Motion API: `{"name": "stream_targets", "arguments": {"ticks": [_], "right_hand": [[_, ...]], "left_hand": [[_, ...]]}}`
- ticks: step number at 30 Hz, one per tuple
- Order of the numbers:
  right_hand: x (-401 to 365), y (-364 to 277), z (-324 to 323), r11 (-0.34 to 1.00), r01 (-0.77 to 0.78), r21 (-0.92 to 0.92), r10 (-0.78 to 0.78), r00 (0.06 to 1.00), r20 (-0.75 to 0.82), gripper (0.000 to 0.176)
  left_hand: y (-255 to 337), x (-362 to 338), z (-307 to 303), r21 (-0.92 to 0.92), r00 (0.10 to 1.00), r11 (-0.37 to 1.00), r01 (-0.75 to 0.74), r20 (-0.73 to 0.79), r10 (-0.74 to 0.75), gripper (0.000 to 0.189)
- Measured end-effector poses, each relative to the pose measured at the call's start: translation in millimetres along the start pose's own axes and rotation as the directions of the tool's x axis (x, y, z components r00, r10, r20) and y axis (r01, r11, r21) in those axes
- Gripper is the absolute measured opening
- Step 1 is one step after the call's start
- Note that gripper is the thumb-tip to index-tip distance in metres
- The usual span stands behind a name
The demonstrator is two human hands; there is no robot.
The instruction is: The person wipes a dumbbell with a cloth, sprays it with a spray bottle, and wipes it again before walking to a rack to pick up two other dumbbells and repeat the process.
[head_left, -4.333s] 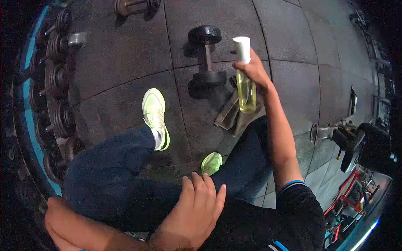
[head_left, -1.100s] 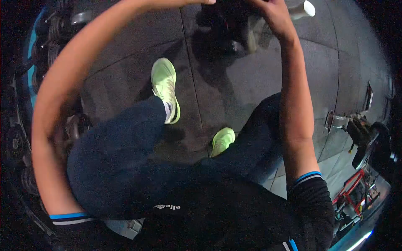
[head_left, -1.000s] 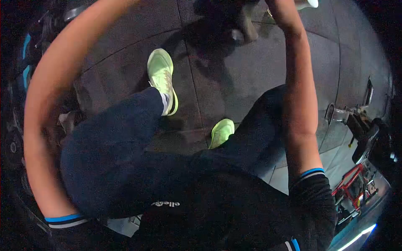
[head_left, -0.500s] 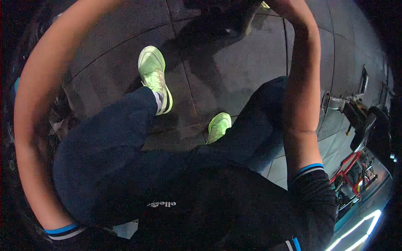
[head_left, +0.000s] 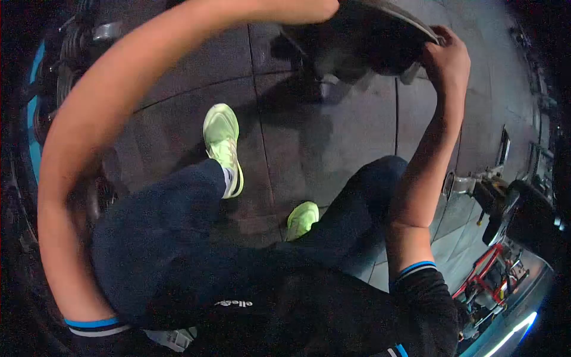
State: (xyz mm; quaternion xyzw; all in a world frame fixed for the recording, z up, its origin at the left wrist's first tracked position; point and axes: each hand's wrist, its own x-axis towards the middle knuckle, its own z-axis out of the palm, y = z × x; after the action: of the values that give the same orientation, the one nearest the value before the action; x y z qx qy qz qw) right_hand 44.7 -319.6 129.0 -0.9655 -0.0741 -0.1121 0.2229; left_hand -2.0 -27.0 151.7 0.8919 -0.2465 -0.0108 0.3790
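A large dark disc with a curved rim, looking like a weight plate (head_left: pixel 380 35), is held out in front of me at the top of the view and is partly cut off. My right hand (head_left: pixel 449 56) grips the plate's right edge, fingers curled over the rim. Along the top edge, my left hand (head_left: pixel 324 8) reaches across to the plate's near left side. Its fingers are hidden, so their hold cannot be made out. Below the plate, my left shoe (head_left: pixel 221 137) and right shoe (head_left: pixel 303 219) stand apart on the floor.
Dark square tiles make up the floor (head_left: pixel 333 137). On the right are metal gym equipment (head_left: pixel 493 193) and a red frame (head_left: pixel 491 268). Dark equipment with a round light-coloured end (head_left: pixel 108 31) lines the left side.
The dark plate and both hands have come lower into view. My right hand now shows on the rim, and the end of my left forearm appears. Shoes and floor have shifted downward in the picture.
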Motion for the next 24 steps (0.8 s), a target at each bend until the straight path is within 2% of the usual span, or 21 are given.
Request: {"name": "stream_targets", "arguments": {"ticks": [2, 3, 4, 5, 6, 7, 8, 9, 10, 11, 13, 15, 16, 19, 20, 21, 23, 24], "right_hand": [[12, 23, 15, 0.993, -0.115, 0.037, 0.117, 0.990, -0.084, 0.032], [18, 41, 28, 0.983, -0.172, 0.057, 0.178, 0.976, -0.125, 0.032], [25, 58, 45, 0.978, -0.173, 0.118, 0.186, 0.975, -0.117, 0.030], [21, 51, 59, 0.940, -0.161, 0.301, 0.201, 0.974, -0.106, 0.028], [18, 43, 74, 0.868, -0.147, 0.474, 0.216, 0.972, -0.095, 0.026], [4, 20, 84, 0.925, -0.049, 0.377, 0.127, 0.975, -0.184, 0.030], [10, 44, 129, 0.904, 0.177, 0.390, -0.101, 0.973, -0.208, 0.037], [10, 33, 164, 0.852, 0.392, 0.348, -0.281, 0.901, -0.330, 0.040], [0, 9, 180, 0.843, 0.307, 0.442, -0.268, 0.952, -0.150, 0.045], [-4, -10, 198, 0.833, 0.335, 0.441, -0.378, 0.926, 0.011, 0.050], [-18, -34, 246, 0.848, 0.374, 0.377, -0.462, 0.869, 0.179, 0.053], [-46, -52, 269, 0.806, 0.590, -0.043, -0.575, 0.800, 0.172, 0.060], [-50, -50, 271, 0.763, 0.638, -0.100, -0.617, 0.766, 0.178, 0.071], [-43, -33, 272, 0.826, 0.557, 0.086, -0.563, 0.822, 0.082, 0.082], [-42, -31, 276, 0.881, 0.468, 0.068, -0.473, 0.877, 0.091, 0.094], [-40, -31, 282, 0.928, 0.357, 0.102, -0.365, 0.929, 0.067, 0.097], [-31, -31, 293, 0.977, 0.118, 0.177, -0.126, 0.992, 0.030, 0.103], [-26, -26, 295, 0.995, 0.062, 0.075, -0.065, 0.997, 0.039, 0.107]], "left_hand": [[-3, 2, 8, -0.003, 0.998, 0.998, -0.059, -0.023, 0.059, 0.027], [0, 1, 8, -0.105, 0.999, 0.995, 0.006, 0.035, -0.002, 0.029], [-10, 0, 19, -0.066, 0.999, 0.997, -0.038, 0.016, 0.039, 0.035], [-24, -3, 37, -0.027, 0.997, 0.996, -0.082, -0.001, 0.082, 0.042], [-25, -11, 51, -0.083, 0.995, 0.992, -0.097, -0.041, 0.094, 0.037], [-23, -21, 60, -0.054, 0.996, 0.996, -0.069, 0.055, 0.072, 0.039], [-19, -31, 62, 0.066, 0.956, 0.997, 0.033, 0.288, -0.050, 0.040], [-35, -45, 80, 0.164, 0.935, 0.982, -0.090, 0.354, 0.027, 0.039], [-29, -52, 74, 0.258, 0.799, 0.966, -0.027, 0.586, -0.134, 0.051], [-38, -60, 83, 0.375, 0.687, 0.927, -0.024, 0.680, -0.257, 0.050], [-42, -66, 80, 0.479, 0.475, 0.878, -0.005, 0.774, -0.419, 0.044], [-49, -71, 73, 0.526, 0.452, 0.850, 0.041, 0.749, -0.485, 0.041], [-53, -74, 72, 0.522, 0.487, 0.850, 0.067, 0.727, -0.485, 0.041], [-65, -84, 72, 0.481, 0.583, 0.866, 0.134, 0.668, -0.462, 0.043], [-67, -91, 74, 0.448, 0.613, 0.882, 0.149, 0.658, -0.437, 0.043], [-69, -97, 76, 0.413, 0.640, 0.897, 0.159, 0.648, -0.412, 0.044], [-71, -103, 77, 0.408, 0.615, 0.897, 0.171, 0.667, -0.421, 0.047], [-72, -108, 78, 0.403, 0.614, 0.897, 0.184, 0.666, -0.425, 0.048]]}}
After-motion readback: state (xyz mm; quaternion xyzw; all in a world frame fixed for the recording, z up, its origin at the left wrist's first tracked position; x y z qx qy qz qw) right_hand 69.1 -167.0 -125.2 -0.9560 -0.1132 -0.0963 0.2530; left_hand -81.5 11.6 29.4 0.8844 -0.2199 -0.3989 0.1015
